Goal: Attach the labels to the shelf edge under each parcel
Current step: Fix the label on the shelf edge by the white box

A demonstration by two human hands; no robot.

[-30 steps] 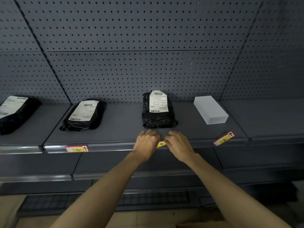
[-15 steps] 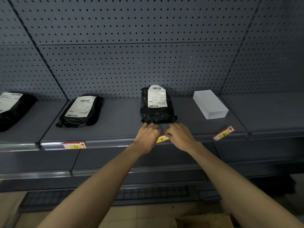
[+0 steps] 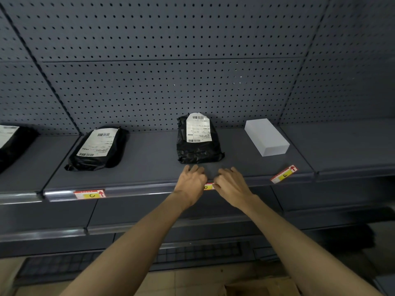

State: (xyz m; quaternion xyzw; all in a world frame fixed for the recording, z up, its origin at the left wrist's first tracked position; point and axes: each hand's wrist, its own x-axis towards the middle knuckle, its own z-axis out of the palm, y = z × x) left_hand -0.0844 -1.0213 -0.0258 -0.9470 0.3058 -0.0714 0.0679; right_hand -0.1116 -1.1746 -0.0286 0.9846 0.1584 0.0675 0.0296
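Grey shelf edge (image 3: 136,190), yellow-red D label (image 3: 208,186), half-hidden between hands

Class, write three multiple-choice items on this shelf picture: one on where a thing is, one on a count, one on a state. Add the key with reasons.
1. Where is the E label?
A. lying tilted on the shelf top in front of the white box
B. fixed flat on the shelf edge under the white box
C. on top of the white box

2. How many black bag parcels show?
A. one
B. three
C. five

3. What are both hands doing?
A. lifting the middle parcel
B. hanging idle below the shelf
C. working the D label at the shelf edge

Key: 1 A, it lies askew near the white box, not on the shelf edge like the C label. 2 B, the left parcel, second parcel and middle parcel. 3 C, the left hand and right hand flank the D label.
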